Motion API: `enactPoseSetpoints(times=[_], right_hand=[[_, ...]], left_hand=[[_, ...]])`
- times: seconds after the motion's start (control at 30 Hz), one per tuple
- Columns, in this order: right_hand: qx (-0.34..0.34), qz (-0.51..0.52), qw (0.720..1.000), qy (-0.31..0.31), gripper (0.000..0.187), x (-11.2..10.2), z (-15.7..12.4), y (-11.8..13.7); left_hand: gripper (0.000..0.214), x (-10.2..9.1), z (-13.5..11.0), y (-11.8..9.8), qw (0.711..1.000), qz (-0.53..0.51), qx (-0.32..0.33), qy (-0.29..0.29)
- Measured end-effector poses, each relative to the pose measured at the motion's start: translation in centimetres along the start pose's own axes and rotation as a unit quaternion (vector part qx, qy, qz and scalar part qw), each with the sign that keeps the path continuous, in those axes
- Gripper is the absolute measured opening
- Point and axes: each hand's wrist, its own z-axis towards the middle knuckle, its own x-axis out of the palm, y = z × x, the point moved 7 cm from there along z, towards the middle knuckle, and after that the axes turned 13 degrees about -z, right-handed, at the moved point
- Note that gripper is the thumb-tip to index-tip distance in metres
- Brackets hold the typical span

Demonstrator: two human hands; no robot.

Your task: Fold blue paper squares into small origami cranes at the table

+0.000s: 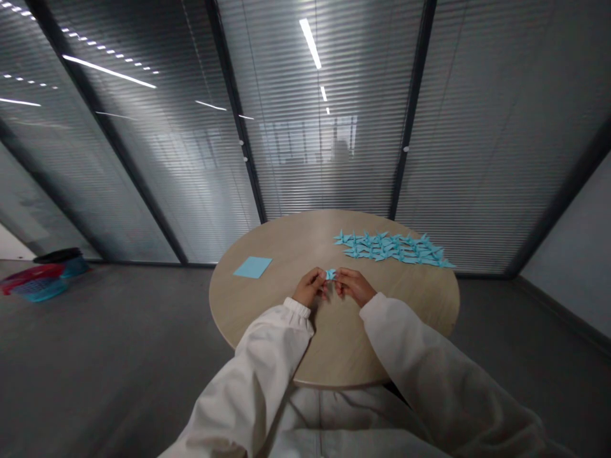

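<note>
Paper folding, apparently mid-step: left hand (311, 286) and right hand (354, 284) pinch a small folded piece (330, 275); flat sheet (252, 268) left of it, folded figures (395, 247) beyond-right. The next crease likely demands fingertip precision.

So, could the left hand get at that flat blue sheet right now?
Probably yes: only tabletop shows between the left hand and the flat blue sheet. That hand holds a small folded piece, though, so it may need to let go.

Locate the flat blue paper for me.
In the head view, the flat blue paper lies on the left side of the round table, left of the left hand, across from the folded blue pieces at right.
</note>
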Motion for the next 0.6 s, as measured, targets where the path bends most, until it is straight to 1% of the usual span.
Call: enactPoseSetpoints(times=[0.13, 0.37, 0.6], right_hand=[[0.005, 0.013, 1.0, -0.002, 0.026, 0.0, -0.2, 0.2], [0.0, 0.075, 0.997, 0.021, 0.031, 0.4, -0.6, 0.6], [-0.013, 0.1, 0.994, 0.038, 0.028, 0.6, -0.8, 1.1]], left_hand=[[0.049, 0.1, -0.1, -0.1, 1.0, -0.022, -0.01, -0.005], [0.044, 0.4, -0.4, -0.3, 0.997, -0.074, -0.018, 0.002], [0.043, 0.4, -0.3, -0.4, 0.997, -0.08, -0.007, 0.007]])
